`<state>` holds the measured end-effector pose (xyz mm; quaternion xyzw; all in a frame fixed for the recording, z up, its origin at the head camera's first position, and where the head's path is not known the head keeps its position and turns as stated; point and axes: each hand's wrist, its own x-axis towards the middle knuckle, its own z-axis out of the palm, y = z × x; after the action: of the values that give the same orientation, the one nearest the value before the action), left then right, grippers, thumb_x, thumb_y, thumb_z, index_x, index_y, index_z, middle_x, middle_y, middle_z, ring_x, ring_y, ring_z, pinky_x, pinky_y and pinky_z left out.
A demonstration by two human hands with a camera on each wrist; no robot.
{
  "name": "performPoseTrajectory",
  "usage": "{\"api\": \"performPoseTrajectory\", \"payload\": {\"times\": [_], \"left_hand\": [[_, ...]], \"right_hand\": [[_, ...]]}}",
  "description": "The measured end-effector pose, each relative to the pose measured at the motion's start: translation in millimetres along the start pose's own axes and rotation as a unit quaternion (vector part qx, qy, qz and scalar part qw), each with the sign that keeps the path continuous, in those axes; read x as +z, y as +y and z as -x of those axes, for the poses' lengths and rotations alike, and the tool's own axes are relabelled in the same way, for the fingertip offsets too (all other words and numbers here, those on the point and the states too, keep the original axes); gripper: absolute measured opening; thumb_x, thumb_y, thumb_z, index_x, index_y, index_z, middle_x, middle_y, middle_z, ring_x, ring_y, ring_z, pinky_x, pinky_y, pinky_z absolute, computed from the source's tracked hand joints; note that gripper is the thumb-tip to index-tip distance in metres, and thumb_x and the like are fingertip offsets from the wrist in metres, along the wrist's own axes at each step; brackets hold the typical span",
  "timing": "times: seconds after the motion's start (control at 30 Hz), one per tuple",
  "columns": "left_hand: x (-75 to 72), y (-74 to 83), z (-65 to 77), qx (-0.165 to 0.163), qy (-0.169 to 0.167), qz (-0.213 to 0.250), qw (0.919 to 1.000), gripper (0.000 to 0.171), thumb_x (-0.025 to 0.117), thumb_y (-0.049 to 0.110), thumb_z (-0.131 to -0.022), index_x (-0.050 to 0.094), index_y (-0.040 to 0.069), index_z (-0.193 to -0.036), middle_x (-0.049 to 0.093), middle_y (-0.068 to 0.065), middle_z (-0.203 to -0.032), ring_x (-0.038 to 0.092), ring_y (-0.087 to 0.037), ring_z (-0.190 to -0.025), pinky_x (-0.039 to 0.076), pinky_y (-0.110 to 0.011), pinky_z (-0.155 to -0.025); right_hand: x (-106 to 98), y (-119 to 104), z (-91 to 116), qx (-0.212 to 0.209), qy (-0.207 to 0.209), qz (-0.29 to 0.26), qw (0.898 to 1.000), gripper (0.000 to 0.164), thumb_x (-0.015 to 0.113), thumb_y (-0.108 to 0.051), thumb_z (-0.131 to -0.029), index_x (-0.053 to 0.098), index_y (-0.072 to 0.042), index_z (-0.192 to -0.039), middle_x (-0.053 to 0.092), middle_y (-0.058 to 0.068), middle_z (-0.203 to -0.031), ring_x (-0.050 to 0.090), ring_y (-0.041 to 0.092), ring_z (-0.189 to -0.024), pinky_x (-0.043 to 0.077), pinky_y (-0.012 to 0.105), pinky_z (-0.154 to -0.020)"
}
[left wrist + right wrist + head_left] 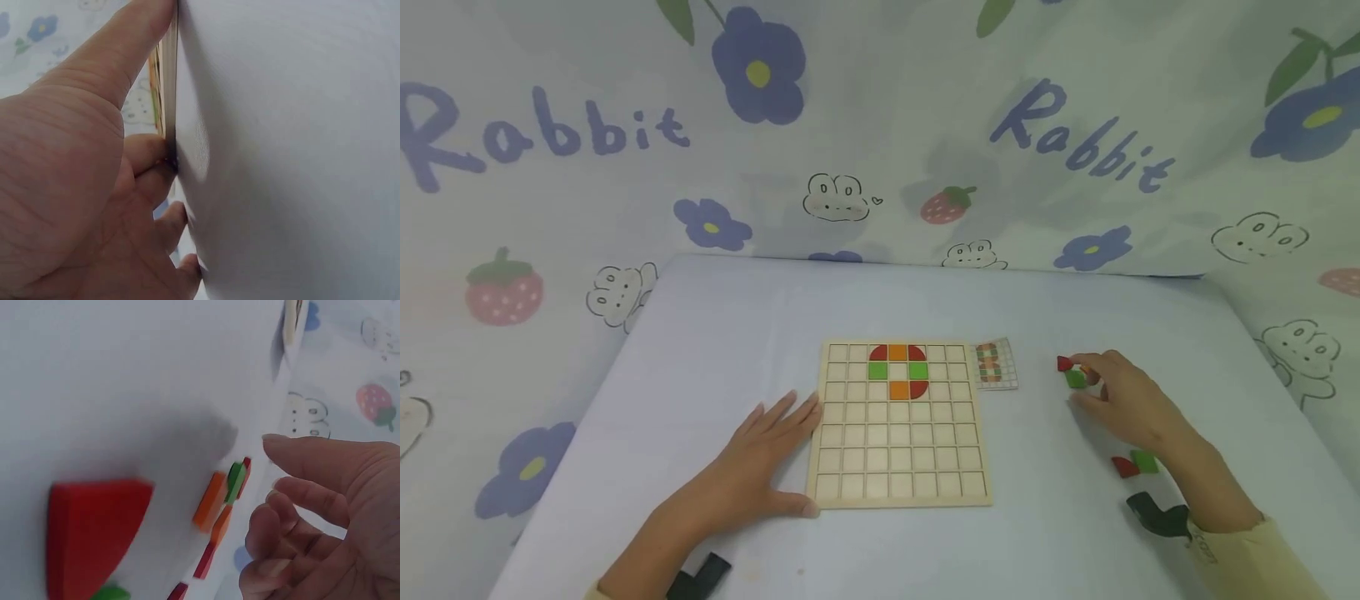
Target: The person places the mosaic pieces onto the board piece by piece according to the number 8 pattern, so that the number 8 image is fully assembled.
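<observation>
A wooden grid board (900, 459) lies flat on the white table. Near its top edge several red, orange and green pieces fill cells around a bare one. My left hand (752, 475) rests along the board's left edge, fingers spread, thumb at the lower left corner. On the right, my right hand (1127, 400) hovers with loosely bent fingers over loose pieces, among them a red piece (1064, 363) and a green piece (1076, 380). In the right wrist view, its fingers are apart from the orange piece (210, 500) and hold nothing.
A small printed pattern card (997, 364) lies against the board's right edge. Closer to the right forearm are another red piece (1124, 467) and a green square (1145, 462). Patterned fabric (880, 150) stands behind the table.
</observation>
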<state>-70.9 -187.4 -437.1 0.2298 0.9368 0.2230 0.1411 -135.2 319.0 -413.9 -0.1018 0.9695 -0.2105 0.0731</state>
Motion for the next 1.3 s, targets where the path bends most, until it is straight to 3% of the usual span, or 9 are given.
{"api": "performPoseTrajectory", "payload": {"times": [0.23, 0.4, 0.5, 0.6, 0.73, 1.0, 1.1, 1.23, 1.3], "left_hand": [[-0.6, 0.2, 0.0, 0.001, -0.003, -0.002, 1.0, 0.12, 0.086, 0.061, -0.074, 0.026, 0.017, -0.167, 0.016, 0.005, -0.173, 0.006, -0.029, -0.161, 0.005, -0.058, -0.128], [-0.7, 0.8, -0.1, 0.003, -0.002, 0.002, 1.0, 0.12, 0.087, 0.059, -0.074, 0.026, 0.016, -0.167, 0.016, 0.005, -0.173, 0.007, -0.03, -0.161, 0.006, -0.058, -0.128], [-1.1, 1.6, -0.3, 0.001, -0.004, 0.003, 1.0, 0.12, 0.087, 0.06, -0.074, 0.026, 0.016, -0.167, 0.017, 0.005, -0.173, 0.007, -0.03, -0.161, 0.006, -0.058, -0.128], [-1.4, 2.2, -0.8, 0.001, -0.005, 0.0, 1.0, 0.119, 0.086, 0.06, -0.074, 0.027, 0.016, -0.167, 0.017, 0.004, -0.173, 0.007, -0.03, -0.161, 0.006, -0.058, -0.128], [-0.9, 2.3, -1.4, 0.0, -0.005, -0.008, 1.0, 0.12, 0.086, 0.061, -0.074, 0.026, 0.016, -0.167, 0.016, 0.005, -0.173, 0.007, -0.03, -0.161, 0.006, -0.058, -0.128], [-1.2, 2.3, -0.1, 0.002, -0.003, -0.015, 0.9999, 0.119, 0.086, 0.061, -0.074, 0.026, 0.016, -0.167, 0.015, 0.005, -0.173, 0.006, -0.029, -0.161, 0.006, -0.058, -0.128], [-2.0, 2.1, 1.1, -0.001, -0.004, -0.013, 0.9999, 0.119, 0.086, 0.061, -0.074, 0.026, 0.016, -0.167, 0.016, 0.006, -0.173, 0.006, -0.029, -0.161, 0.006, -0.058, -0.128], [-1.1, 1.0, 0.8, 0.0, -0.003, -0.011, 0.9999, 0.119, 0.085, 0.062, -0.074, 0.026, 0.018, -0.168, 0.016, 0.006, -0.173, 0.006, -0.029, -0.161, 0.006, -0.058, -0.128], [0.0, 0.5, 0.4, 0.001, -0.003, -0.011, 0.9999, 0.12, 0.085, 0.062, -0.074, 0.025, 0.018, -0.168, 0.016, 0.006, -0.173, 0.006, -0.029, -0.161, 0.006, -0.058, -0.128]], "right_hand": [[-1.0, 17.8, -4.5, 0.015, -0.015, 0.004, 1.0, 0.059, 0.075, -0.02, -0.095, 0.054, 0.008, -0.142, 0.065, 0.017, -0.11, 0.062, 0.031, -0.093, 0.058, 0.052, -0.079], [3.3, 22.0, -16.1, -0.003, -0.017, -0.002, 1.0, 0.056, 0.07, -0.028, -0.101, 0.055, 0.006, -0.143, 0.068, 0.007, -0.091, 0.063, 0.024, -0.082, 0.057, 0.052, -0.078], [5.6, 22.8, -21.9, 0.002, -0.011, 0.004, 1.0, 0.049, 0.066, -0.032, -0.103, 0.06, 0.002, -0.138, 0.071, 0.01, -0.094, 0.065, 0.028, -0.086, 0.058, 0.054, -0.08], [4.7, 22.8, -26.3, 0.02, -0.005, 0.015, 1.0, 0.039, 0.067, -0.031, -0.103, 0.065, -0.004, -0.13, 0.073, 0.017, -0.111, 0.067, 0.035, -0.1, 0.058, 0.059, -0.084], [0.6, 20.7, -34.5, 0.036, -0.017, 0.015, 0.999, 0.037, 0.07, -0.03, -0.1, 0.067, -0.003, -0.125, 0.073, 0.018, -0.106, 0.067, 0.034, -0.095, 0.06, 0.055, -0.08], [-2.5, 12.1, -44.1, 0.021, -0.027, 0.012, 0.999, 0.028, 0.074, -0.02, -0.096, 0.071, 0.004, -0.112, 0.065, 0.013, -0.097, 0.06, 0.029, -0.089, 0.056, 0.047, -0.077], [-3.4, 6.1, -46.0, 0.038, -0.049, 0.006, 0.998, 0.031, 0.074, -0.027, -0.097, 0.07, 0.003, -0.106, 0.067, 0.01, -0.094, 0.06, 0.026, -0.085, 0.056, 0.042, -0.072], [-2.6, -2.6, -46.3, 0.07, -0.086, 0.001, 0.994, 0.04, 0.071, -0.043, -0.098, 0.067, -0.003, -0.097, 0.061, 0.005, -0.08, 0.057, 0.02, -0.068, 0.049, 0.034, -0.059], [-0.7, -4.9, -45.8, 0.066, -0.085, 0.003, 0.994, 0.037, 0.071, -0.042, -0.099, 0.067, -0.005, -0.099, 0.06, 0.004, -0.079, 0.057, 0.02, -0.068, 0.048, 0.034, -0.059]]}}
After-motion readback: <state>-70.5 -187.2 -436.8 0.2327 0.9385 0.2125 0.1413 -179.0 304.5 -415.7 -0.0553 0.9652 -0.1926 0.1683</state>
